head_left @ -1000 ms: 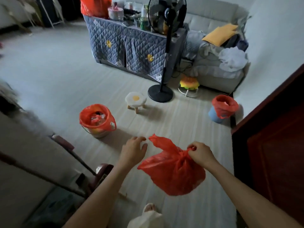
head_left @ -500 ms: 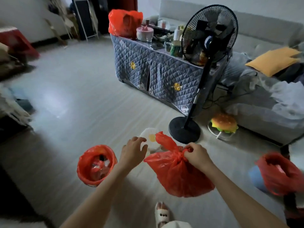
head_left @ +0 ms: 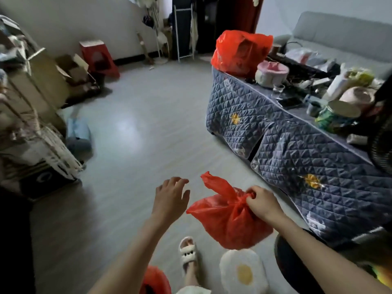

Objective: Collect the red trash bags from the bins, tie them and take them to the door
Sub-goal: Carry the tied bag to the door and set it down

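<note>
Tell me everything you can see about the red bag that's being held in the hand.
The red trash bag is thin, glossy, crinkled plastic, bulging with contents that cannot be seen. Its top is gathered into a neck, which the right hand grips, so the bag hangs above the floor. One loose ear of plastic sticks up and to the left from the neck. The left hand is spread open beside it, not touching. It hangs in front of the quilted table cover.

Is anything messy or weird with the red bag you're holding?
A little. The red bag is bunched at its neck in the right hand, but one loose ear sticks up to the left, not held. The left hand is open beside it, touching nothing. No spill shows on the floor.
</note>
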Demonstrator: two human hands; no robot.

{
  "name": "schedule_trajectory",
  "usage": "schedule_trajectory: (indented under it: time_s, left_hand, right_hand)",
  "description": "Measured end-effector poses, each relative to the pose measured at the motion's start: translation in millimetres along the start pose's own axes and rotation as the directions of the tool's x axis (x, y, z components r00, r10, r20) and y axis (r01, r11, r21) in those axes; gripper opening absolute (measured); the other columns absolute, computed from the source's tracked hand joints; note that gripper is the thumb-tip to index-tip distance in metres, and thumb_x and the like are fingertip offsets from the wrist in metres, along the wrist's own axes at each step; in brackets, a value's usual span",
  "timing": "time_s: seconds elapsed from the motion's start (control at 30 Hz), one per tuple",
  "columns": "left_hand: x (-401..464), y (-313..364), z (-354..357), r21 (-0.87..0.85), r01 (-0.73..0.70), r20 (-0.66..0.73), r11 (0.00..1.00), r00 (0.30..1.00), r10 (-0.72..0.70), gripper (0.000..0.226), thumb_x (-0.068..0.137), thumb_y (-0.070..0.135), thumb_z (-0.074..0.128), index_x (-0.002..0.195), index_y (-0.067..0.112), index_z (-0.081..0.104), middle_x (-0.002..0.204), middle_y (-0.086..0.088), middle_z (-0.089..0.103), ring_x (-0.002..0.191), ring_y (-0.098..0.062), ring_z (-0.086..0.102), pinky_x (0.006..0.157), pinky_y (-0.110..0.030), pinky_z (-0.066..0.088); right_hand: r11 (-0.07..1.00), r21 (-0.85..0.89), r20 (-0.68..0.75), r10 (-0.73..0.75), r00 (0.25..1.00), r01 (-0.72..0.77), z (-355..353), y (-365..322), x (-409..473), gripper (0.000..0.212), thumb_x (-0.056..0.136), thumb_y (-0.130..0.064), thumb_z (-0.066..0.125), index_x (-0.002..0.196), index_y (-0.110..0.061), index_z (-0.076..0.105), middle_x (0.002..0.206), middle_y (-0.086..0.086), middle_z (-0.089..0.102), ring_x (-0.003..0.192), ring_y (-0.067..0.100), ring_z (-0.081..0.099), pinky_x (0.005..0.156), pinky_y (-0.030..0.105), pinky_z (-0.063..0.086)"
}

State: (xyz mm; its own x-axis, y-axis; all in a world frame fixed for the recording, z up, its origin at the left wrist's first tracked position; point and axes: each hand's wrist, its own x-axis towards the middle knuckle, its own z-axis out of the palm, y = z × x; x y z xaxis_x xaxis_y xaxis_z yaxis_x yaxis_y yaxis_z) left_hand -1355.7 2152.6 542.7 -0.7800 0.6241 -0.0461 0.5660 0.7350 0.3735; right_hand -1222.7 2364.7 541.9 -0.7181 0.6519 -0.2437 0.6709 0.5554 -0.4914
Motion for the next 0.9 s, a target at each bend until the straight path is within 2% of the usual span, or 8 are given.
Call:
schedule_trajectory:
  time_s: [0.07, 0.33, 0.5, 0.73, 0.9]
  left_hand:
    - [87, -19, -8, -0.012, -0.001, 0.013, 1.000, 1.000, 0.001, 0.038, 0.093, 0.033, 0.042, 0.131, 0.025, 0.044, 0.137, 0.002, 0.046, 0.125, -0.019, 0.041, 0.101, -0.033, 0.032]
    - [348, -51, -68, -0.028, -0.004, -0.061, 1.000, 0.998, 0.002, 0.038, 0.092, 0.029, 0.044, 0.130, 0.023, 0.045, 0.137, -0.001, 0.047, 0.123, -0.022, 0.043, 0.101, -0.035, 0.035]
    - [526, -87, -88, -0.028, -0.016, -0.112, 0.999, 0.994, 0.012, 0.038, 0.092, 0.029, 0.046, 0.129, 0.023, 0.047, 0.136, 0.000, 0.048, 0.124, -0.021, 0.043, 0.101, -0.035, 0.034]
    - [801, -130, -135, -0.025, 0.038, -0.136, 0.999, 0.990, -0.041, 0.038, 0.093, 0.029, 0.046, 0.129, 0.021, 0.047, 0.135, -0.002, 0.048, 0.125, -0.022, 0.042, 0.102, -0.037, 0.034]
    - [937, -167, -168, -0.042, 0.085, -0.190, 0.996, 0.978, -0.091, 0.035, 0.092, 0.027, 0.048, 0.126, 0.019, 0.051, 0.130, -0.003, 0.053, 0.120, -0.024, 0.047, 0.098, -0.037, 0.037]
  right_hand:
    - [1.000, 0.006, -0.006, -0.005, 1.000, 0.005, -2, -37, 85, 0.023, 0.080, -0.017, 0.050, 0.098, -0.018, 0.065, 0.106, 0.010, 0.068, 0.099, 0.029, 0.060, 0.082, 0.034, 0.047]
    - [0.987, 0.066, -0.025, -0.147, 0.989, 0.148, -37, -174, 329, 0.021, 0.081, -0.013, 0.055, 0.099, -0.013, 0.066, 0.105, 0.011, 0.068, 0.101, 0.028, 0.060, 0.090, 0.035, 0.046]
    - [0.973, 0.072, -0.031, -0.218, 0.975, 0.220, -45, -243, 509, 0.020, 0.082, -0.014, 0.054, 0.099, -0.013, 0.066, 0.106, 0.009, 0.067, 0.101, 0.026, 0.059, 0.086, 0.030, 0.043]
    - [0.968, 0.115, 0.009, -0.227, 0.974, 0.224, -63, -343, 784, 0.021, 0.081, -0.012, 0.056, 0.098, -0.010, 0.068, 0.107, 0.013, 0.070, 0.104, 0.028, 0.062, 0.092, 0.032, 0.046]
    - [0.967, 0.100, -0.001, -0.234, 0.972, 0.233, -73, -417, 926, 0.021, 0.081, -0.010, 0.055, 0.098, -0.011, 0.068, 0.108, 0.013, 0.069, 0.103, 0.027, 0.061, 0.084, 0.026, 0.040]
